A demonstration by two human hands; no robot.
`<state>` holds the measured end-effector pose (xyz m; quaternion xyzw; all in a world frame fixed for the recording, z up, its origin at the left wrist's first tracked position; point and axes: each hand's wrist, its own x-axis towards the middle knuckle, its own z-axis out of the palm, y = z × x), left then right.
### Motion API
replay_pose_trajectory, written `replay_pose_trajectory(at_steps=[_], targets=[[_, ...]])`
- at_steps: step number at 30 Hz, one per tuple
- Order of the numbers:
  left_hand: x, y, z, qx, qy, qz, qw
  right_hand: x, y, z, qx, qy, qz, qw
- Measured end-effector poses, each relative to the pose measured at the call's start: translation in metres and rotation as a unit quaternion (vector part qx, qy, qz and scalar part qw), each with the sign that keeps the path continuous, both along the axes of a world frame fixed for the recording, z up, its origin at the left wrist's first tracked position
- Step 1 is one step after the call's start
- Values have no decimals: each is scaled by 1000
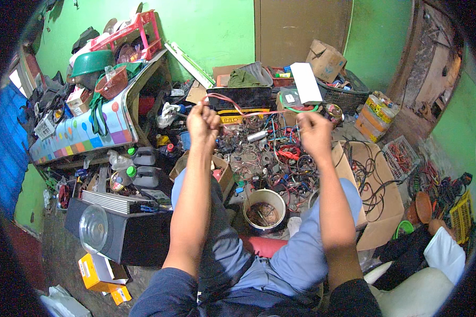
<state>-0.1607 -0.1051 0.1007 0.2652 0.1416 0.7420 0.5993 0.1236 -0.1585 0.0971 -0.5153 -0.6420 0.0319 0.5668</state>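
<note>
A thin red wire stretches, slightly slack, between my two raised hands, above a heap of cables. My left hand is closed in a fist around one end, with a loop of the wire standing up above the fingers. On the other side, my right hand is pinched shut where the wire runs to; its exact grip is too small to make out. Just above the right fingers shows a green strand, and I cannot tell whether it is held. Below, tangled wires and connectors cover the floor.
Between my knees stands a pot with scraps inside. Cardboard boxes flank me, one holding black cables. To the left are a speaker box, black jugs and a cluttered table. A person's leg is at lower right.
</note>
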Motion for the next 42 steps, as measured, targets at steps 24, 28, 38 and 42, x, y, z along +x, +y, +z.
replay_pose_trajectory(at_steps=[24,28,38,42], targets=[[78,-22,-10,-4,58,-73,996,-48,-7,-28,-117,-137,113,977],[72,-18,-13,-16,47,-77,996,-42,-2,-31,-143,-134,102,975],[-3,-1,0,17,-15,30,999,81,10,10,46,473,-21,880],[-29,-5,4,11,-52,30,998,133,1,5,153,559,-147,801]])
